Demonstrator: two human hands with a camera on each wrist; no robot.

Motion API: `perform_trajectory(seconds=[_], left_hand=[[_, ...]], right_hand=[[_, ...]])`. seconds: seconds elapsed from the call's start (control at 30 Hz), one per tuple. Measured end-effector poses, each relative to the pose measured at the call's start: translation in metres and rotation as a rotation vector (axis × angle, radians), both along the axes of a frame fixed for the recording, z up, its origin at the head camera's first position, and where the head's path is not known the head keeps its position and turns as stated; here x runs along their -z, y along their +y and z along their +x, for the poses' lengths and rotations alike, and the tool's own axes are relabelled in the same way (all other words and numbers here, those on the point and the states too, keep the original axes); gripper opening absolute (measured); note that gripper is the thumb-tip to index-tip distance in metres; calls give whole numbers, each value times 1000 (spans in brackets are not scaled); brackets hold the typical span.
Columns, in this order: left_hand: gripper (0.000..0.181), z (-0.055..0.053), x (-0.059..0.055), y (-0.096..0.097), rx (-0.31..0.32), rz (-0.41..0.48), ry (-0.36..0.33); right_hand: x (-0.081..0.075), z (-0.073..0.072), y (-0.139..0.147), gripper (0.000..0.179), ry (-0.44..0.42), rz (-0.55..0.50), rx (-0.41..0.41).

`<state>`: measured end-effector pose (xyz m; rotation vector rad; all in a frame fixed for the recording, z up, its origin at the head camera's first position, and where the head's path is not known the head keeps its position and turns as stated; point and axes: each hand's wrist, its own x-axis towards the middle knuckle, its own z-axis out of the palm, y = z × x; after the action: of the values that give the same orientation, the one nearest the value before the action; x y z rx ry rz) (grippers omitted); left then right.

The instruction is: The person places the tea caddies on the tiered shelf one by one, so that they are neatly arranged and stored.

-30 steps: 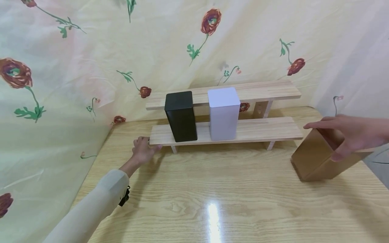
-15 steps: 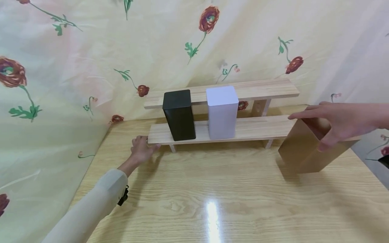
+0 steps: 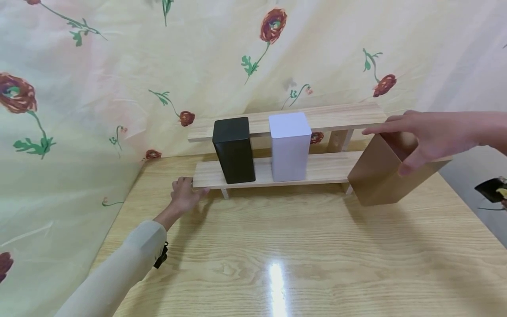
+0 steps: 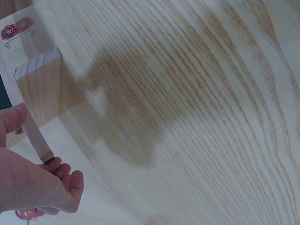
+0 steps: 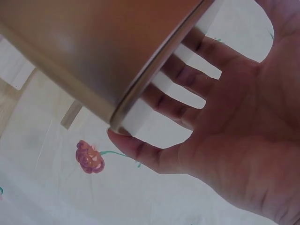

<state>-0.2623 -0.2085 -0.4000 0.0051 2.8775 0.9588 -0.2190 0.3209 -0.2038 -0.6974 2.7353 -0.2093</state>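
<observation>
A two-tier wooden shelf [image 3: 328, 165] stands at the back of the table. My left hand [image 3: 185, 195] holds the left end of its lower board; the left wrist view shows the thumb on one side and curled fingers on the other of the board [image 4: 35, 133]. On the shelf stand a black canister [image 3: 234, 154] and, to its right, a white canister [image 3: 291, 152]. Beyond the shelf's right end, my right hand [image 3: 439, 134] pinches a tilted gold-brown square canister [image 3: 378, 176] by its open rim. In the right wrist view, several fingers reach inside the canister [image 5: 103, 47].
The upper board [image 3: 348, 115] runs along the back, close to a flowered cloth [image 3: 222, 61] that hangs behind and at the sides. A pale wood table [image 3: 237, 246] spreads in front. A black object [image 3: 491, 189] shows at the right edge.
My right hand has moved left and upward in the view with the gold-brown canister, whose bottom now overlaps the lower board's right end. My left hand stays in place.
</observation>
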Motion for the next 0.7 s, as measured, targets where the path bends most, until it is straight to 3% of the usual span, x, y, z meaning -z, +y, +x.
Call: perform_trajectory(seconds=[0.2, 0.53, 0.7], left_hand=[[68, 0, -1, 0, 0, 20, -2], [73, 2, 0, -1, 8, 12, -11], [74, 0, -1, -1, 9, 9, -7]], right_hand=[[-4, -21, -5, 97, 7, -25, -61], [-7, -45, -21, 96, -33, -79, -83], [-7, -54, -28, 96, 12, -54, -94]])
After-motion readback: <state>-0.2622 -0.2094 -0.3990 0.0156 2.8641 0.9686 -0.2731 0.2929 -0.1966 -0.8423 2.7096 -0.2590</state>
